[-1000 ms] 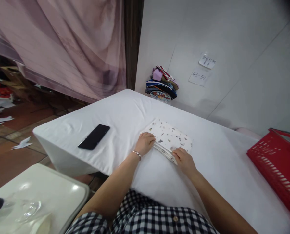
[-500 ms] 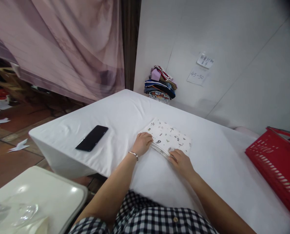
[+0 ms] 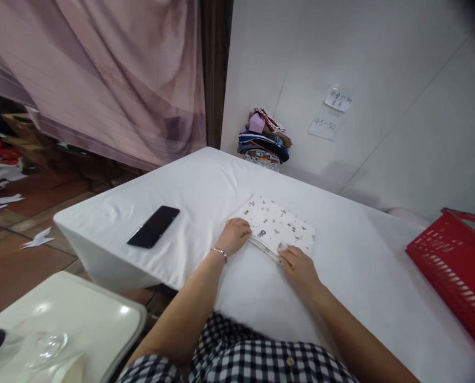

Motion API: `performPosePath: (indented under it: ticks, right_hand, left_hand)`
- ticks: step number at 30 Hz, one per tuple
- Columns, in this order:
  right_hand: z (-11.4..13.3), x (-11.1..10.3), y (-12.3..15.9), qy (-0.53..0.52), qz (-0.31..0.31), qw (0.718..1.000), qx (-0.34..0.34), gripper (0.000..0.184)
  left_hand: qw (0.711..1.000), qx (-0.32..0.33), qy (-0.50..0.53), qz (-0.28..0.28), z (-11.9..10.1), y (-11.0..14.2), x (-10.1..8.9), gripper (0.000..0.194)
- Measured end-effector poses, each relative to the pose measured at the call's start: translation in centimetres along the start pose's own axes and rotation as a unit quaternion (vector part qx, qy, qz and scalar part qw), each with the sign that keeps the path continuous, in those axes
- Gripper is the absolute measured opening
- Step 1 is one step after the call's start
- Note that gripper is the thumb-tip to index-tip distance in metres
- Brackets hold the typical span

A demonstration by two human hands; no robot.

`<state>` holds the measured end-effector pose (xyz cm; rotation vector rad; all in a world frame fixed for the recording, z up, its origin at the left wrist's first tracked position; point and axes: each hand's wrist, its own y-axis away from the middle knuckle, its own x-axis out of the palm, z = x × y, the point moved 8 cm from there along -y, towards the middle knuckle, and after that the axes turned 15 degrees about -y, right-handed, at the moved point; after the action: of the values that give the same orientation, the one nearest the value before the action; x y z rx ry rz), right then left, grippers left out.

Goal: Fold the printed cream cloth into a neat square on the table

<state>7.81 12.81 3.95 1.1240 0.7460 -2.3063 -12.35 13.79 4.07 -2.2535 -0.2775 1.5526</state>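
A folded white cloth [image 3: 279, 221] with small printed figures lies flat on the white-covered table [image 3: 197, 186], its layered edge facing me. At its near left corner my left hand [image 3: 236, 235], with a bracelet at the wrist, grips the edge between curled fingers and thumb. My right hand [image 3: 299, 264] pinches the same edge at the near right corner. The thumbs are partly hidden under or behind the fabric. The cloth rests on the tabletop between both hands.
A black phone [image 3: 153, 226] lies left of the cloth. Folded clothes [image 3: 264, 139] are stacked at the back by the wall. On the right stands a red plastic basket [image 3: 456, 260]. A white stool [image 3: 101, 308] bearing clear plastic items is at lower left.
The view has shifted slightly, so everything sits a little farther right. Both hands stay at the cloth's near corners, with only slight finger movement at the right one.
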Motion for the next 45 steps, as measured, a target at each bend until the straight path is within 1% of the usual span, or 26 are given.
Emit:
performPosePath:
  ticks: [3,5,8,12,14,18,22,27,29,32,34,36,38,39,40,42,43,45]
  right_hand:
    - [0.3,0.2,0.1,0.009,0.015,1.000,-0.007,0.029]
    - [0.3,0.2,0.2,0.011,0.014,1.000,-0.013,0.029]
    - [0.3,0.2,0.5,0.014,0.006,1.000,-0.026,0.029]
    - [0.6,0.2,0.8,0.014,0.000,0.999,-0.046,0.029]
    - [0.8,0.2,1.1,0.015,-0.003,0.998,-0.053,0.029]
    - [1.0,0.1,1.8,0.024,-0.010,0.997,-0.070,0.029]
    - [1.0,0.1,2.7,0.016,-0.023,0.994,-0.104,0.028]
    - [1.2,-0.1,3.4,-0.005,-0.020,0.994,-0.111,0.027]
    - [1.3,-0.5,3.7,-0.025,-0.024,0.993,-0.111,0.026]
    - [0.7,-1.4,4.1,-0.059,-0.040,0.992,-0.100,0.025]
    - [-0.5,-2.2,4.3,-0.082,-0.063,0.992,-0.075,0.023]
    - [-2.6,-3.2,4.3,-0.105,-0.103,0.989,-0.022,0.022]
    - [-5.3,-4.2,4.3,-0.134,-0.149,0.978,0.064,0.025]
    - [-6.9,-4.6,4.3,-0.155,-0.169,0.966,0.119,0.029]
    - [-8.4,-4.8,4.3,-0.184,-0.183,0.949,0.179,0.035]
    - [-10.8,-4.4,4.5,-0.269,-0.188,0.898,0.294,0.048]
    - [-11.6,-3.9,4.5,-0.320,-0.177,0.868,0.337,0.056]
    - [-12.0,-2.8,4.2,-0.408,-0.152,0.814,0.385,0.069]
  left_hand:
    - [1.000,-0.014,-0.005,-0.007,0.3,0.0,-0.3,0.014]
    - [0.999,-0.029,-0.010,-0.011,0.5,0.0,-0.6,0.013]
    - [0.998,-0.062,-0.018,-0.014,0.9,0.1,-0.8,0.014]
    - [0.991,-0.118,-0.045,-0.033,1.6,0.3,-1.4,0.013]
    - [0.989,-0.133,-0.059,-0.039,1.8,0.3,-1.5,0.013]
    - [0.985,-0.147,-0.081,-0.029,1.8,0.3,-1.3,0.016]
    - [0.982,-0.154,-0.112,-0.009,1.5,0.0,-0.9,0.023]
    - [0.976,-0.148,-0.163,-0.014,1.1,-0.5,-1.0,0.024]
    - [0.971,-0.170,-0.167,-0.024,1.5,-0.4,-1.2,0.021]
    - [0.961,-0.234,-0.141,-0.039,3.0,-0.1,-1.4,0.019]
    - [0.954,-0.282,-0.100,-0.027,4.3,0.1,-1.1,0.030]
    - [0.945,-0.322,-0.056,0.007,5.5,0.0,-0.4,0.044]
    - [0.935,-0.349,-0.017,0.051,6.4,-0.3,0.3,0.052]
    - [0.931,-0.358,-0.002,0.070,6.7,-0.5,0.6,0.054]
    - [0.928,-0.363,0.009,0.088,7.0,-0.8,0.8,0.054]
    - [0.923,-0.366,0.017,0.115,7.3,-1.3,1.1,0.056]
    - [0.923,-0.364,0.014,0.125,7.4,-1.6,1.2,0.056]
    - [0.922,-0.360,0.001,0.144,7.6,-2.0,1.4,0.055]
